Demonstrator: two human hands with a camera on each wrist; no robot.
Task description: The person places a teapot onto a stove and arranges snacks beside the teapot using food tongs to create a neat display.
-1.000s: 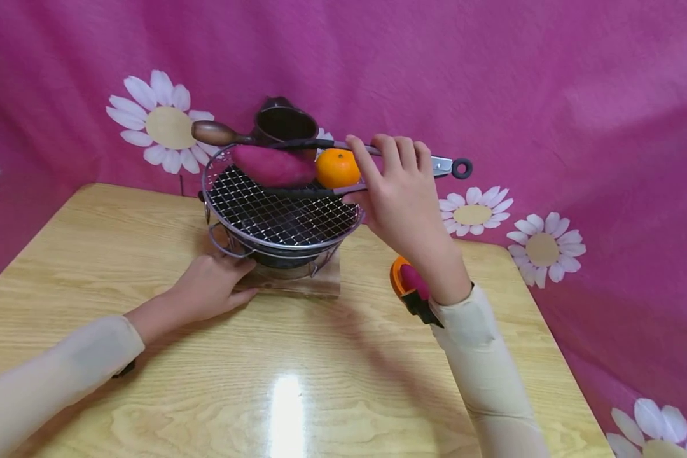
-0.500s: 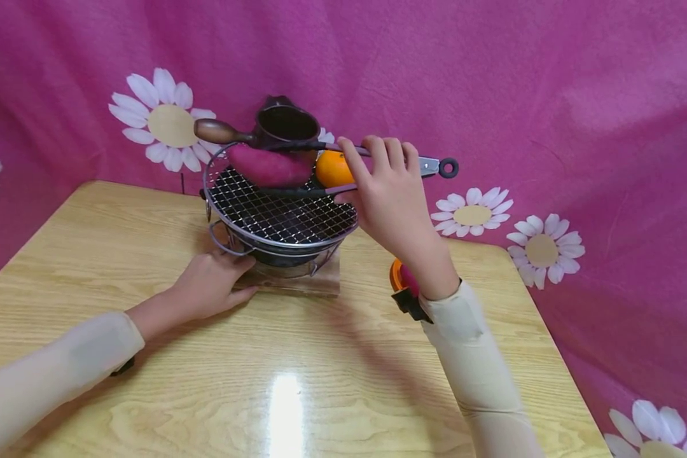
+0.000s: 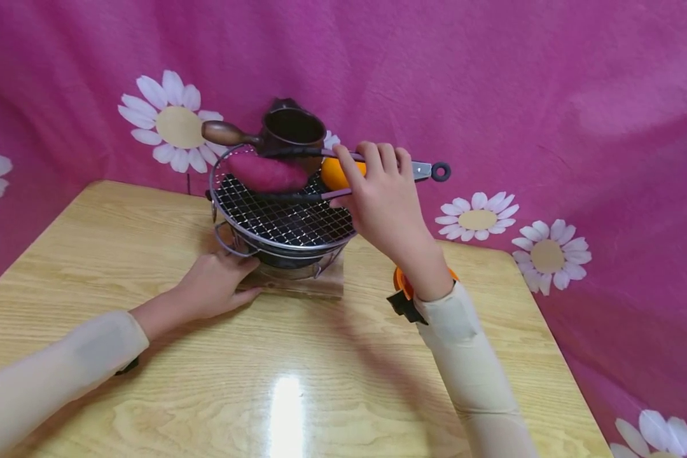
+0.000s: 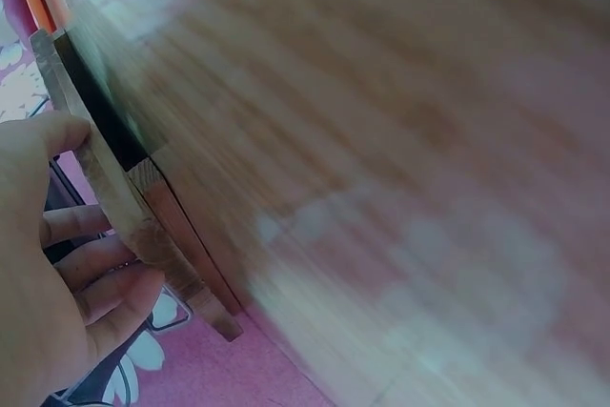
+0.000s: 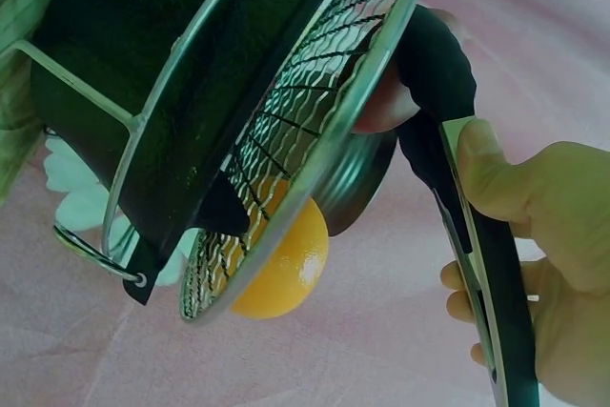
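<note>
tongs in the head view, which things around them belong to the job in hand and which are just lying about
Seem part of the job: tongs, in the right hand; purple potato, between their arms; grill, below; wooden board, held by the left hand.

Seem just lying about: orange, on the grill; pot, behind the potato; bowl, partly hidden.

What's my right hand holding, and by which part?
The right hand grips the tongs around their two arms, just short of the hinge end.
</note>
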